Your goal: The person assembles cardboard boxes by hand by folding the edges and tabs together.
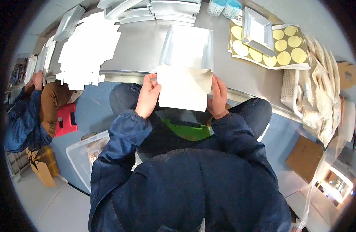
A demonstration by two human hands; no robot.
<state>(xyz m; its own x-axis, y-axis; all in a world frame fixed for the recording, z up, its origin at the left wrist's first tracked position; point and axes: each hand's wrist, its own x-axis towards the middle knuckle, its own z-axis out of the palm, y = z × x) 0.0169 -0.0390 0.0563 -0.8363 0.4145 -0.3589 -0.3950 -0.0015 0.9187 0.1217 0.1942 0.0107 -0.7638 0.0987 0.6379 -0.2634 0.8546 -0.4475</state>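
A pale open box with grey-blue side walls lies on the metal table in front of me. At its near end a cream-white panel reaches over the table's edge toward my lap. Its top right corner is creased or curled. I cannot tell whether the panel is part of the box or a separate piece. My left hand grips the panel's left edge, fingers bent and thumb against it. At the right edge, my right hand holds it too, with some fingertips hidden behind.
Flat white box blanks lie to the left; grey boxes stand behind. On the right are a sheet of round gold stickers, a small grey tray, a white basket and beige pouches. A co-worker's hand shows far left, near a red stool.
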